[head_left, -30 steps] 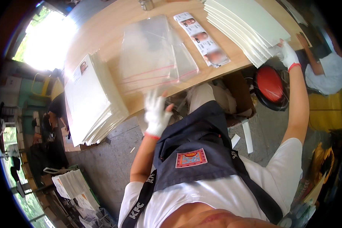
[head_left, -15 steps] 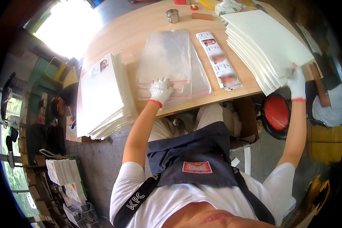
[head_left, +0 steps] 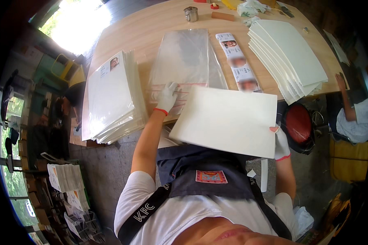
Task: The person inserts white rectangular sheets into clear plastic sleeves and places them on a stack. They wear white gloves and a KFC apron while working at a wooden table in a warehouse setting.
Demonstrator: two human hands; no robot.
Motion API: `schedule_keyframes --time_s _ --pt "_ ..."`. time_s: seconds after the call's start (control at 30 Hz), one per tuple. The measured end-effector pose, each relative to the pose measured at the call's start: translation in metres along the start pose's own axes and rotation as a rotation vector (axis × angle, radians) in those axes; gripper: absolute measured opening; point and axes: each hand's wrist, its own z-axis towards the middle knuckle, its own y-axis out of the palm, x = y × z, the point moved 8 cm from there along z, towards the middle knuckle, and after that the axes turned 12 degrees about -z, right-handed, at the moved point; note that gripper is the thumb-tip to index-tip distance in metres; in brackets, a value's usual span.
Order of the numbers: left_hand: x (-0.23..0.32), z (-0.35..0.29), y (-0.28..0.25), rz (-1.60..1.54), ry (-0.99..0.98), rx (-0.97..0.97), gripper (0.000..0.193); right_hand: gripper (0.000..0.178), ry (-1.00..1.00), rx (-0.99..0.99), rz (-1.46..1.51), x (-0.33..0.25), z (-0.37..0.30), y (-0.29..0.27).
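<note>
In the head view, the right hand [head_left: 281, 144] grips a white board [head_left: 229, 120] by its right edge, over the table's [head_left: 137, 38] near edge. The left hand [head_left: 167, 98] rests on clear plastic sleeves [head_left: 184, 53]; whether its fingers pinch one, I cannot tell. Printed strips [head_left: 238, 62] lie beside the sleeves.

Viewing remotely, I record the board [head_left: 229, 120] as smooth, matt card or paper. I find the bags [head_left: 184, 57] clear, glossy plastic film. The table [head_left: 139, 45] presents smooth, wood-grained; the cup [head_left: 191, 14], shiny metal. I note cloth gloves [head_left: 166, 98], a matt cloth apron [head_left: 178, 163] and a glossy stool seat [head_left: 298, 124].
</note>
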Motion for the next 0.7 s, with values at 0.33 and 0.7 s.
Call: schedule_keyframes --time_s 0.33,0.7 --pt "-0.003 -0.003 -0.031 -0.238 -0.158 0.137 0.035 0.044 -0.200 -0.055 0.159 0.062 0.030 -0.039" --pt "0.016 -0.052 -0.008 -0.758 -0.055 0.682 0.060 0.029 -0.178 -0.110 0.238 0.081 0.010 0.029"
